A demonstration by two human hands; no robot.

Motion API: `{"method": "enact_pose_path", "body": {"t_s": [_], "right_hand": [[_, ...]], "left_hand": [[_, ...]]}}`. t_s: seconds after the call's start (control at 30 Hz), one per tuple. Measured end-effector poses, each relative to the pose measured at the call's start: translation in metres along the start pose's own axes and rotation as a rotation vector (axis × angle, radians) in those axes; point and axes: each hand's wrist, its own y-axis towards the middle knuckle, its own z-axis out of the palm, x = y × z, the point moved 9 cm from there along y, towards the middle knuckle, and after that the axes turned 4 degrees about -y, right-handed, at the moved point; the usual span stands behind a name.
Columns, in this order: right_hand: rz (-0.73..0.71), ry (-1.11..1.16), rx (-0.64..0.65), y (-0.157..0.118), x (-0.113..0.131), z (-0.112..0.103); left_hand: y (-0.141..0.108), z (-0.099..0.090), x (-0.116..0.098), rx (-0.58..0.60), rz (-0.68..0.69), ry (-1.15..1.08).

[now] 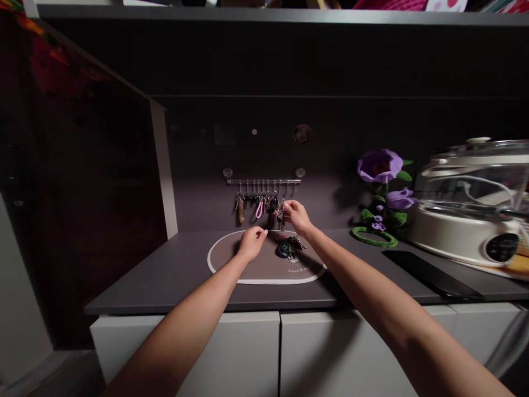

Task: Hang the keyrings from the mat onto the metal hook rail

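Observation:
A clear hook rail (pixel 264 181) is fixed to the dark back wall, with several key bunches on its hooks, among them a brown fob (pixel 242 211) and a pink loop strap (pixel 259 209). My right hand (pixel 295 215) is at the right part of the rail, its fingers pinched on a bunch of keys (pixel 281 218). Below the rail, my left hand (pixel 253 242) hovers over the oval mat (pixel 231 263) with its fingers closed; whatever they may hold is too small to make out. Another bunch of keys with a dark round fob (pixel 285 249) lies on the mat, between my hands.
Purple knitted flowers (pixel 381 166) with a green ring base stand on the counter (pixel 165 275) to the right. Beside them are a black flat object (pixel 432 274) and a white appliance with a clear cover (pixel 454 226). A shelf (pixel 264 15) runs overhead.

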Motion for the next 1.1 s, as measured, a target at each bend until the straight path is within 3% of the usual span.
{"method": "enact_pose_path", "body": {"t_s": [0.47, 0.6, 0.8, 1.1], "right_hand": [[0.007, -0.121, -0.127, 0.064, 0.003, -0.013], [-0.008, -0.212, -0.22, 0.077, 0.0, -0.019], [0.004, -0.286, -0.312, 0.087, -0.007, -0.025], [0.033, -0.296, -0.302, 0.081, -0.015, -0.027]], "left_hand": [[0.002, 0.005, 0.0, 0.012, 0.034, 0.073], [0.002, 0.006, 0.002, 0.024, 0.023, 0.076], [0.003, 0.006, 0.005, 0.023, 0.011, 0.077], [0.002, 0.005, 0.002, 0.02, -0.005, 0.056]]}}
